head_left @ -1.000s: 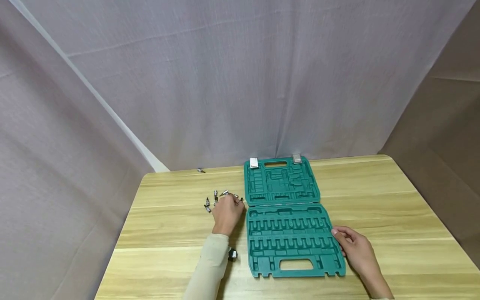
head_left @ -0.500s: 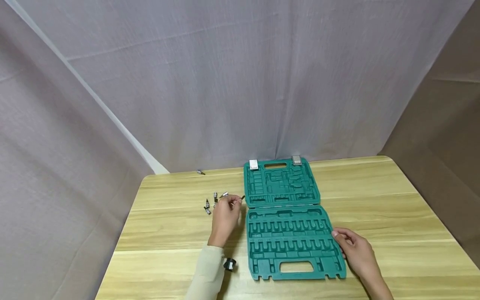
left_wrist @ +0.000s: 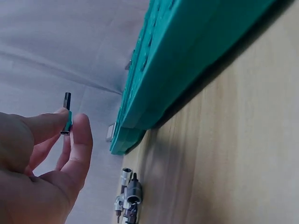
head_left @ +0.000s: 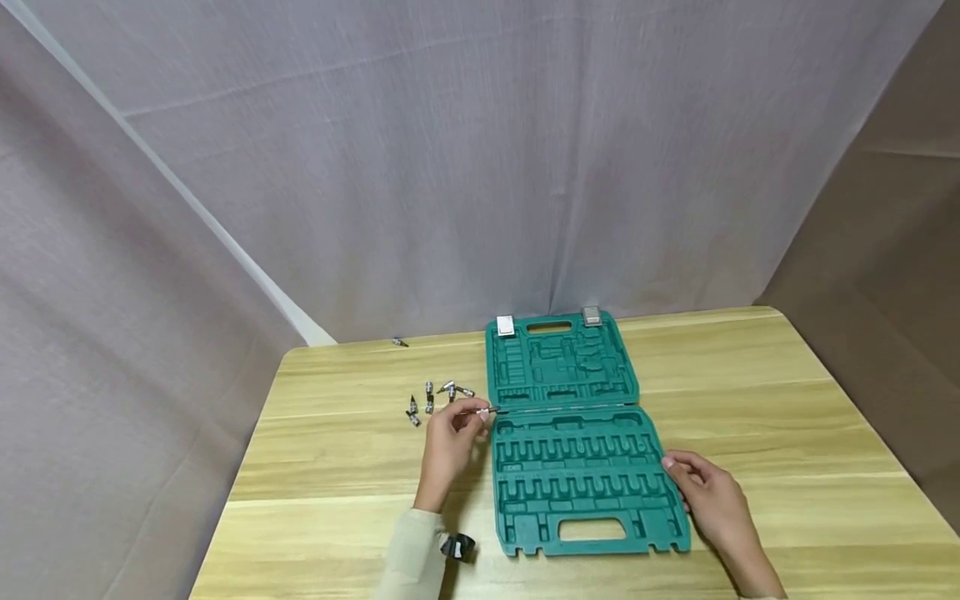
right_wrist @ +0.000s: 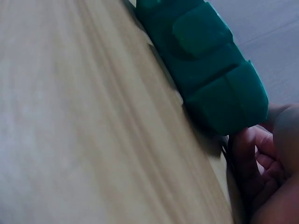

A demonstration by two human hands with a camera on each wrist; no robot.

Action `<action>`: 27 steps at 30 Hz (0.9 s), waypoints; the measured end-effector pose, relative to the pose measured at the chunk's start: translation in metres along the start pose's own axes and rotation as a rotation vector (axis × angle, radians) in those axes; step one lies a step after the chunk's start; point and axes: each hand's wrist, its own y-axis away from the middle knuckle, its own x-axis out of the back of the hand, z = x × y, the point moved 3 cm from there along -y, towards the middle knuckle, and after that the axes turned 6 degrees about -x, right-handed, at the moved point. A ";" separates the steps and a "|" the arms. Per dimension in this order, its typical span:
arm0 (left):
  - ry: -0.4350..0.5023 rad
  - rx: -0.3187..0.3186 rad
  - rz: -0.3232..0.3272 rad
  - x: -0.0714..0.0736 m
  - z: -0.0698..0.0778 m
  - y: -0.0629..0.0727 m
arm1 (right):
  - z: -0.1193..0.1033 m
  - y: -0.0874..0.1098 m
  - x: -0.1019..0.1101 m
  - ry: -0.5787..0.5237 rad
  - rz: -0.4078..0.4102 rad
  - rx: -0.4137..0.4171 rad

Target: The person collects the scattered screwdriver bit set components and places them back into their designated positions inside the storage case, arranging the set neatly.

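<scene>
My left hand (head_left: 447,450) pinches a small bit socket (left_wrist: 67,114) between thumb and fingers, its dark tip pointing up in the left wrist view. In the head view it is raised by the hinge at the left side of the open green tool case (head_left: 592,546). Moulded slots fill both halves of the case, which lies flat. At the case's right edge, my right hand (head_left: 712,500) grips the rim with the thumb on top and fingers curled at the side; the right wrist view shows these fingers (right_wrist: 250,149) against the case wall, partly hidden.
Several loose bit sockets (head_left: 429,387) lie on the wooden table (head_left: 337,467) left of the case. One more bit socket (head_left: 401,342) lies near the back edge. Metal latches (head_left: 506,326) stand at the case's far end. Grey curtain (head_left: 450,167) surrounds the table.
My left hand has lifted the bit socket off the group and turned, bringing it closer to the case's hinge. The right hand stays at the case's edge.
</scene>
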 end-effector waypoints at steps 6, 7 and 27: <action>-0.048 0.024 0.018 0.002 -0.005 0.010 | 0.003 0.003 -0.003 -0.006 -0.007 -0.010; -0.062 0.022 0.015 0.002 -0.005 0.011 | 0.003 0.003 -0.003 -0.003 -0.003 -0.009; 0.225 0.142 -0.068 -0.008 -0.010 0.022 | -0.003 0.001 0.001 0.031 0.034 0.045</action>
